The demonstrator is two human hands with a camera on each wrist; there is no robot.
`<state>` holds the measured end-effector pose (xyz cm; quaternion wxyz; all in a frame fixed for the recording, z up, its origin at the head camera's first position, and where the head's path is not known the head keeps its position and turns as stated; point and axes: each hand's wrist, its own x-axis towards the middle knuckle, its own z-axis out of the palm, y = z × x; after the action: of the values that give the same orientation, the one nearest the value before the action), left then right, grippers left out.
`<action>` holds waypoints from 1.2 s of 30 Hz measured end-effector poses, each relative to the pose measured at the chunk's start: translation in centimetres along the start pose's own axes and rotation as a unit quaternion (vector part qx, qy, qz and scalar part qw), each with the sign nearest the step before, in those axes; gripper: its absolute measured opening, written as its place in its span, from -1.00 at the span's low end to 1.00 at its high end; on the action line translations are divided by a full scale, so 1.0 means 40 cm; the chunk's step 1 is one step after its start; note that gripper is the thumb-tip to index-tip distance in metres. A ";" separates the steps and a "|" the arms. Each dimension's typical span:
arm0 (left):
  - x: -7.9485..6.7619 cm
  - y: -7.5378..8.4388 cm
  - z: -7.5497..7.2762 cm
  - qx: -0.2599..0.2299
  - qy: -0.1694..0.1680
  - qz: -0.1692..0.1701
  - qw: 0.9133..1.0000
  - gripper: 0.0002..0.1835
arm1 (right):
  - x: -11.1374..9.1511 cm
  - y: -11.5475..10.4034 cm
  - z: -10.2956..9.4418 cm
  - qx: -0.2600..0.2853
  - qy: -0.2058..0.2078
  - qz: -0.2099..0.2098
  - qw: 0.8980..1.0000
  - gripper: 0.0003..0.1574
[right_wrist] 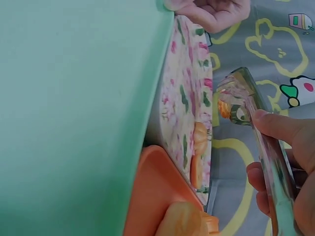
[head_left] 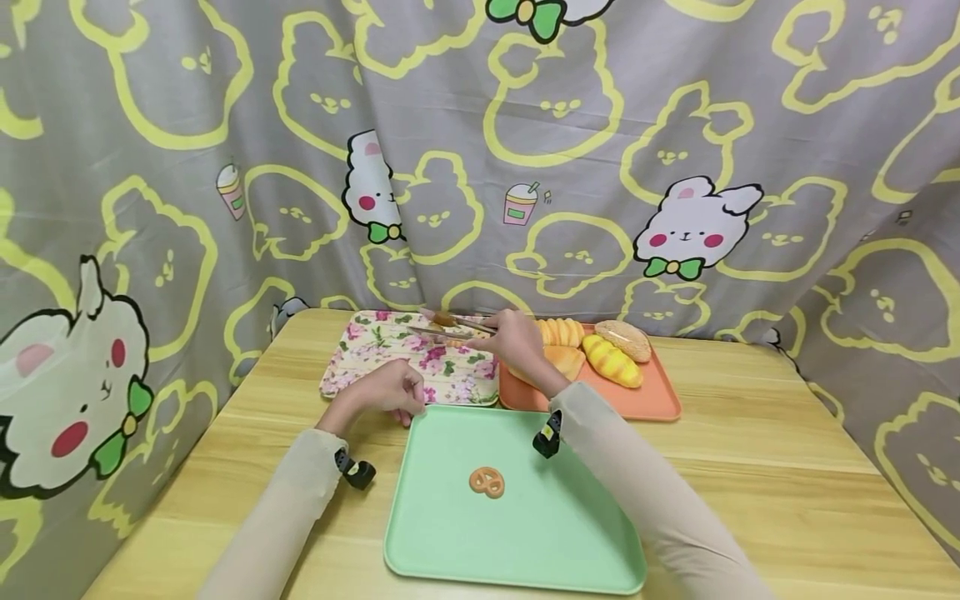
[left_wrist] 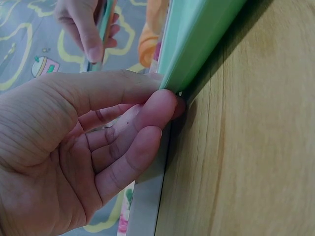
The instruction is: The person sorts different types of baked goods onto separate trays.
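My right hand (head_left: 517, 340) holds metal tongs (right_wrist: 269, 152) above the floral tray (head_left: 375, 354). Between the tong tips is a small orange-brown piece (right_wrist: 224, 108), partly hidden by the metal; its kind is unclear. With thumb and fingertips, my left hand (head_left: 392, 388) pinches the far left corner of the green tray (head_left: 450, 537). On that tray lies a small brown pretzel (head_left: 487, 482). In the right wrist view, small toy breads (right_wrist: 199, 139) sit on the floral tray near its far edge.
Right of the floral tray stands an orange tray (head_left: 648, 406) with several toy breads: a yellow loaf (head_left: 613, 362), a seeded bun (head_left: 624, 340) and a ridged roll (head_left: 562, 332). Behind the wooden table (head_left: 750, 467) hangs a patterned curtain (head_left: 465, 108).
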<state>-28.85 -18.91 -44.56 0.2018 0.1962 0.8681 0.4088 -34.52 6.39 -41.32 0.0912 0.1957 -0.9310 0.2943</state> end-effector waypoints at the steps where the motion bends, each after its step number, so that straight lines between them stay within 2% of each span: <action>1: 0.000 0.001 0.000 0.000 0.001 0.000 1.000 -0.89 | 0.001 0.000 0.004 -0.001 0.001 0.001 1.000 -0.52; 7: 0.003 -0.002 0.001 -0.001 0.000 -0.001 1.000 -0.90 | 0.008 0.000 0.020 -0.008 0.006 0.016 1.000 -0.51; 16: 0.003 -0.003 0.003 -0.003 0.003 0.014 1.000 -0.90 | 0.015 -0.012 0.038 -0.070 -0.009 0.054 0.996 -0.37; 28: 0.002 0.003 0.002 0.001 0.004 0.004 1.000 -0.90 | 0.009 -0.008 0.040 -0.072 0.004 0.031 0.997 -0.42; 31: 0.003 0.002 0.003 0.000 0.004 0.003 1.000 -0.90 | 0.005 -0.003 0.037 -0.061 0.008 0.030 0.998 -0.52; 33: 0.003 0.002 0.003 0.000 0.004 0.003 1.000 -0.90 | 0.002 -0.001 0.035 -0.049 0.010 0.027 0.998 -0.45; 36: 0.000 0.002 0.003 0.000 0.004 -0.001 1.000 -0.90 | -0.001 0.002 0.029 -0.033 0.019 0.016 0.999 -0.23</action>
<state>-28.78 -18.80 -44.56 0.1985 0.1932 0.8694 0.4091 -34.57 5.79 -42.32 0.1103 0.1720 -0.9414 0.2683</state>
